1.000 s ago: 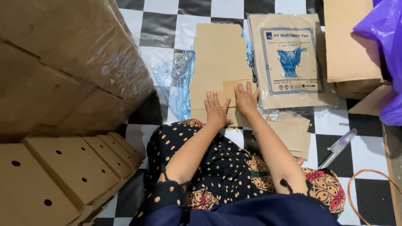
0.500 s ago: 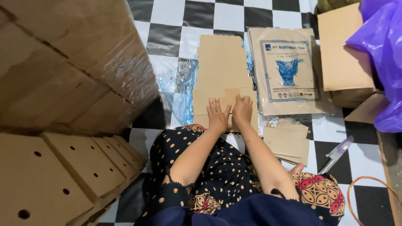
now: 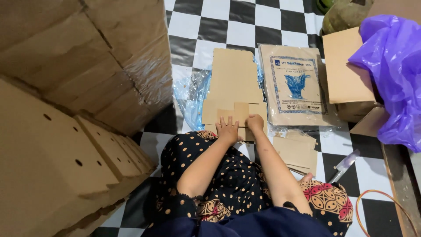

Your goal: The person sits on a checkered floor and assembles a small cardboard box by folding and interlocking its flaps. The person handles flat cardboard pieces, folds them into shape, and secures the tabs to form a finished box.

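Both the left hand [image 3: 228,130], fingers spread flat and grasping nothing, and the right hand [image 3: 255,122], fingers curled down, press the small near flaps of the flat brown cardboard box blank [image 3: 233,83] that stretches away beyond the fingertips, apparently mid-fold, likely needing firmer creasing pressure.
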